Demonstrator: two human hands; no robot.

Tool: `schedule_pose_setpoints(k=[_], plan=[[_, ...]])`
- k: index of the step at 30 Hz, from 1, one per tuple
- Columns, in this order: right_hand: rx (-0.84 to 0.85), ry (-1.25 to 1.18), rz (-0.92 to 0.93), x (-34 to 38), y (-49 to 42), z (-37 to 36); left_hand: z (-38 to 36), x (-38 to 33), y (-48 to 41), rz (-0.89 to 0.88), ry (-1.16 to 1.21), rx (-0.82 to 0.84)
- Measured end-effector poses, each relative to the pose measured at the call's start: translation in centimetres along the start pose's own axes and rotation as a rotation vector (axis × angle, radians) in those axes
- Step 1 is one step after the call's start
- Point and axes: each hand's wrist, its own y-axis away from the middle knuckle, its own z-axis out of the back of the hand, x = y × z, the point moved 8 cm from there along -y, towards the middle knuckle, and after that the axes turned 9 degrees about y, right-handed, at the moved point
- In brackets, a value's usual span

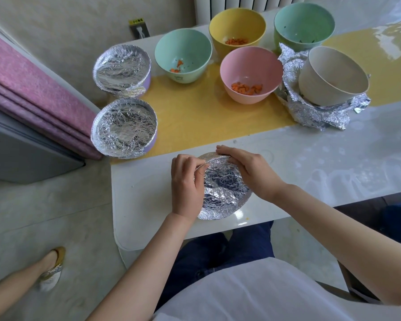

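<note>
Seated in a white top (252,290), a person works at a white table (310,163). At its near edge stands a foil-covered bowl (225,193). The left hand (186,181) pinches a raised fold of foil at the rim between thumb and fingertips. The right hand (245,167) curls its closed fingers over the far rim.

Judged as a covering job, it is under halfway. Two wrapped bowls (122,68) (124,127) stand finished on the left and this third is nearly sealed. A cream bowl (331,75) waits on a crumpled sheet (315,112). Two green bowls (183,54) (303,26), a yellow bowl (237,31) and a pink bowl (248,66) stay open, some holding carrot pieces (247,88).
</note>
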Motion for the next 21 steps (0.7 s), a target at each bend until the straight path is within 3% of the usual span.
schedule_pose_setpoints(k=[6, 12, 21], plan=[[0.027, 0.069, 0.01, 0.6, -1.2, -0.2, 0.4, 1.0, 0.6, 0.201, 0.067, -0.074], [0.086, 0.081, -0.112, -0.5, -2.0, -0.5, 0.5, 2.7, 1.7, 0.453, 0.08, -0.146], [0.188, 0.155, -0.163, -2.0, -3.1, -2.1, 0.0, 4.9, 2.8, 0.62, 0.081, -0.127]])
